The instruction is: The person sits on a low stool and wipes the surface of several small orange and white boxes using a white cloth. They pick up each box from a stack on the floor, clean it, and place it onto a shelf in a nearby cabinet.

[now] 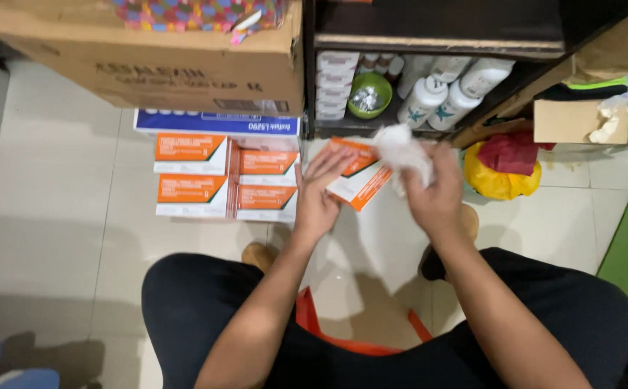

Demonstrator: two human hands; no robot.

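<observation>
My left hand [319,189] holds a small orange-and-white carton [361,179] by its left end, just above the pale tiled floor. My right hand [435,191] grips a crumpled white cloth [402,150] and presses it against the carton's upper right side. Both hands meet in front of a dark low shelf. To the left of my left hand, several matching orange-and-white cartons [226,176] lie stacked in rows on the floor.
A big brown cardboard box [148,61] rests above the stacked cartons. The dark shelf [436,43] holds white bottles [443,97], small boxes and a green bowl [369,94]. A yellow-and-red bag [502,169] lies at right, beside a small brown box [579,121]. My dark-trousered knees fill the bottom.
</observation>
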